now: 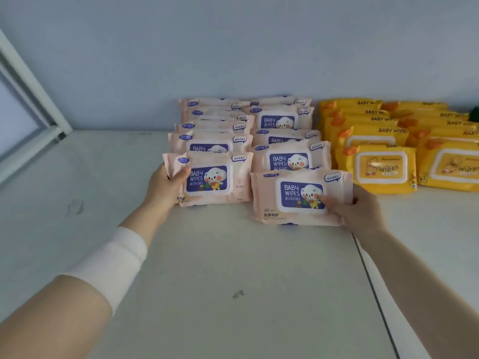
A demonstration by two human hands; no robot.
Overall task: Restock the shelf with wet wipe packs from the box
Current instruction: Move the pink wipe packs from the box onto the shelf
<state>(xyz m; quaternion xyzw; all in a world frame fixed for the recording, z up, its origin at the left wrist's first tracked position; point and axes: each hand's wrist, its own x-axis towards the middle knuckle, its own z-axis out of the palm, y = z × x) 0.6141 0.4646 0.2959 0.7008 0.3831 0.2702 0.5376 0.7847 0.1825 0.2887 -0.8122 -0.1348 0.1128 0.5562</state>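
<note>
Two rows of pink baby wipe packs lie overlapping on the white shelf, running back to the wall. My left hand grips the left edge of the front pink pack of the left row. My right hand holds the right edge of the front pink pack of the right row, thumb on its purple label. Both packs rest flat on the shelf surface. The box is out of view.
Two rows of yellow wipe packs lie on the shelf to the right, close beside the pink ones. A seam runs between shelf panels under my right arm. A white frame post stands at the left. The pale wall is behind.
</note>
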